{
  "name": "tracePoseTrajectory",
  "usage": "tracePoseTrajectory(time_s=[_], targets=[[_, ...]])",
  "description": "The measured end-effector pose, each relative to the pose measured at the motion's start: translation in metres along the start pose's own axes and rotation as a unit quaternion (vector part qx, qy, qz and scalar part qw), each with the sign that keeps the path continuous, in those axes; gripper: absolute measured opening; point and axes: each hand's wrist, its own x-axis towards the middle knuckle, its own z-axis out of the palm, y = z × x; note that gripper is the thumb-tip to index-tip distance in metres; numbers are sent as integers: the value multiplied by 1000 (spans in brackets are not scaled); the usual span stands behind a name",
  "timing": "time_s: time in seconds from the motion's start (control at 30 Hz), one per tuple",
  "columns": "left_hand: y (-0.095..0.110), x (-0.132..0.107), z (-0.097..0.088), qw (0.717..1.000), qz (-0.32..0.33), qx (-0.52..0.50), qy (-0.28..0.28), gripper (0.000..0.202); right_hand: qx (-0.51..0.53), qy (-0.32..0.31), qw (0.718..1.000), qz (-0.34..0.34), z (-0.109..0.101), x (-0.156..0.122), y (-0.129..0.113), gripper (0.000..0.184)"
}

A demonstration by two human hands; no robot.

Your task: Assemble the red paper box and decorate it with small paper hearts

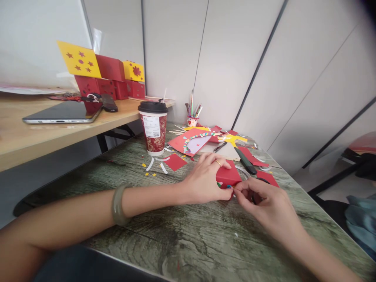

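Observation:
My left hand [205,178] lies over a small red paper card [228,176] on the grey-green wooden table [182,231], fingers curled on its top and thumb at its near edge. A ring shows on one finger and a green bangle [118,205] on the wrist. My right hand [264,203] meets the card's near corner with thumb and forefinger pinched together on something tiny that I cannot make out. Small coloured bits show at the card's lower edge.
A lidded paper coffee cup [153,127] stands behind the hands. Red and yellow paper pieces [194,141], white strips, a black-handled tool [245,161] and a brush pot [192,117] lie beyond. A tablet [63,113] and red-yellow paper boxes [108,78] sit on the left desk.

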Motion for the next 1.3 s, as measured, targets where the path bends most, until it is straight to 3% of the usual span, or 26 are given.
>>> tracePoseTrajectory(time_s=[0.97, 1.3], targets=[[2, 0, 5, 1000, -9, 0, 22, 41, -73, 22, 997, -28, 1, -1, 5, 8], [-4, 1, 5, 1000, -2, -8, 13, 41, -90, 34, 995, -10, 2, 1, 7, 7]])
